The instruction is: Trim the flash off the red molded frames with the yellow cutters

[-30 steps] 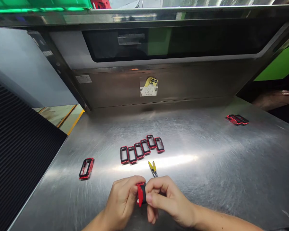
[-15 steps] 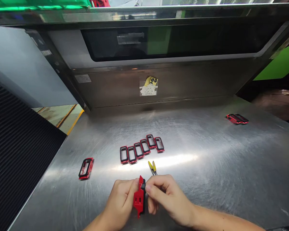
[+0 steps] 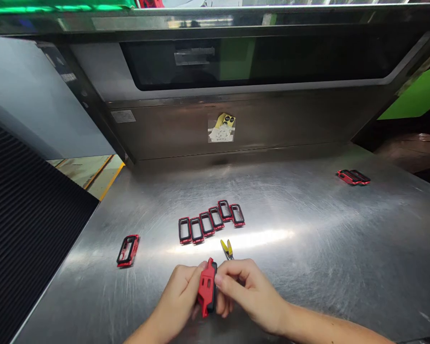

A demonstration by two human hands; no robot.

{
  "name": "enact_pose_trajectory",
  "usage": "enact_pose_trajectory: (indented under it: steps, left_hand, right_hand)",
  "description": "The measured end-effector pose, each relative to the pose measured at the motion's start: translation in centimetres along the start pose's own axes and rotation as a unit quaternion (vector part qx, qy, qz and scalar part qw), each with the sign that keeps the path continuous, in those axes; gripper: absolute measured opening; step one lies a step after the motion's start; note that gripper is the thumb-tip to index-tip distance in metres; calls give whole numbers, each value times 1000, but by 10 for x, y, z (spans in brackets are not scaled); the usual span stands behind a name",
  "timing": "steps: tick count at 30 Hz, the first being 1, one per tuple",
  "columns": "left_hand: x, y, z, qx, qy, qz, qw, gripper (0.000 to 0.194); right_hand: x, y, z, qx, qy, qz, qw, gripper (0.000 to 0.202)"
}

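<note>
A red plastic part with a black rim (image 3: pixel 207 288) is held upright between my hands, near the front of the metal table. My left hand (image 3: pixel 179 296) grips its left side, thumb near the top. The fingers of my right hand (image 3: pixel 249 291) are closed on the black rim at its right side. Just beyond my right hand lies a tool with yellow handles (image 3: pixel 227 249), its lower part hidden by that hand. Several red and black frames (image 3: pixel 207 224) lie in a slanting row further back on the table.
One more red and black frame (image 3: pixel 128 251) lies at the left of the metal table (image 3: pixel 290 267). Red and black parts (image 3: pixel 353 177) lie at the back right. A small bag with yellow labels (image 3: pixel 221 128) is on the upright back panel. A black ribbed surface (image 3: pixel 32 205) borders the left.
The held part has tilted and turned slightly between my hands, so more of its red face shows. Both hands have shifted only a little; the things on the table have not moved.
</note>
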State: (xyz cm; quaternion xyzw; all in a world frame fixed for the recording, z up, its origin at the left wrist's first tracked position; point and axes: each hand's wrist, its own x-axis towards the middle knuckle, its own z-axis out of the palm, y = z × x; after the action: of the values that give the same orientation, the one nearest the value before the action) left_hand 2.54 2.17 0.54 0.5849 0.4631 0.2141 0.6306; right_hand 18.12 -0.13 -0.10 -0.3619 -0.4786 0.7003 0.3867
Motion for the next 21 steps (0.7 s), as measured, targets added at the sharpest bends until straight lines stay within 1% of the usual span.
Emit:
enact_pose_trajectory:
  steps: [3, 5, 7, 8, 9, 12, 14, 16, 18, 21]
  left_hand:
    - [3, -2, 0, -38, 11, -62, 997, 63]
    - [5, -4, 0, -43, -14, -70, 997, 61]
    - [6, -4, 0, -38, -43, -66, 996, 61]
    - [6, -5, -1, -32, -40, -62, 997, 62]
    - [6, -5, -1, -24, -20, -55, 998, 61]
    - [4, -6, -2, 4, 93, 0, 996, 56]
    - [0, -7, -3, 15, 138, 54, 989, 50]
    - [-4, -7, -4, 29, 145, 104, 984, 43]
    - [-8, -7, -4, 62, 128, 162, 976, 35]
    - [-11, -7, -4, 141, 104, 250, 952, 26]
  right_hand:
    - [-2, 0, 1, -62, -28, -31, 997, 44]
    - [-3, 1, 2, -87, -19, -44, 995, 37]
    - [-2, 1, 2, -68, 1, -33, 997, 39]
    - [-1, 1, 2, -45, 9, -19, 999, 42]
    - [0, 1, 1, -16, 15, -3, 1000, 45]
    - [4, 0, -3, 68, 28, 35, 997, 51]
    - [6, 0, -5, 97, 39, 37, 994, 51]
    - [7, 1, -7, 121, 46, 35, 991, 50]
    - [7, 1, -7, 141, 51, 35, 988, 49]
    - [8, 1, -6, 164, 60, 38, 984, 49]
